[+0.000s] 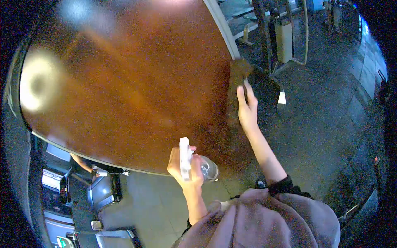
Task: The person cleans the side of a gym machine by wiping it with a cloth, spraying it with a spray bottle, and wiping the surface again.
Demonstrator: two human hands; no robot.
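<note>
A large glossy brown panel (124, 82) is seen filling the upper left and centre, with a bright glare (37, 82) reflected near its left edge. Grey tiled floor (322, 124) is shown at right, and metal frames (285, 33) are set at upper right.

Spray bottle (209, 168) partly hidden by left hand (193, 177).

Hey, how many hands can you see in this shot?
3. The left hand grips a spray bottle, the right hand lies flat on a cloth on the table, another person's hand shows below the table's edge, lower left. More may be hidden.
</note>
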